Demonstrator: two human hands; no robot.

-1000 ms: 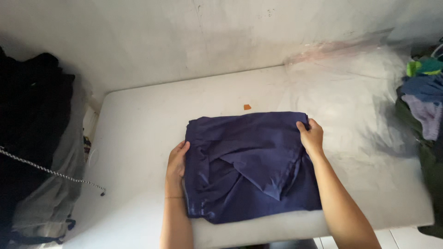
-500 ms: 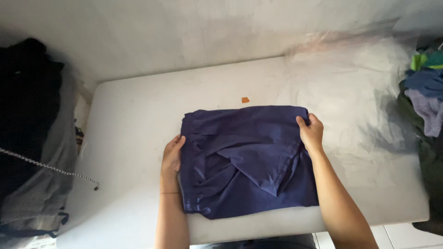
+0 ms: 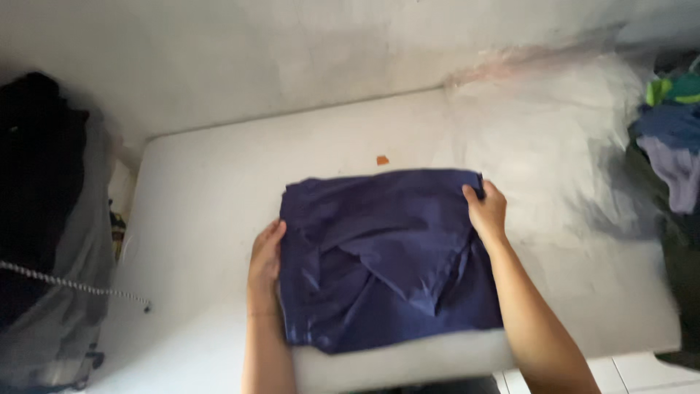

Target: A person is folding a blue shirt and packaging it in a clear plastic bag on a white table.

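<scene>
1. Roughly centred on the white table (image 3: 197, 219) lies a folded navy cloth (image 3: 386, 255), its near edge close to the table's front edge.
2. Left of the table stands what looks like a grey bag (image 3: 69, 292) with dark clothes (image 3: 36, 168) heaped in or over it; the view is too blurred there to tell which. A twisted cord (image 3: 73, 286) runs across it.
3. At the right edge sits a pile of clothes (image 3: 671, 146) in green, blue and lilac, well apart from the cloth; whether a container holds it cannot be told.
4. A small orange scrap (image 3: 382, 160) lies on the table just beyond the cloth's far edge, not touching it.
5. The left hand (image 3: 266, 259) rests against the cloth's left edge, fingers straight and together, palm towards the fabric, pressing rather than gripping.
6. The right hand (image 3: 487, 211) is at the far right corner, fingers curled and pinched on that corner.
7. Both hands are well apart, with the cloth's full width between them.
8. Behind the table rises a pale, stained wall (image 3: 328, 51).
</scene>
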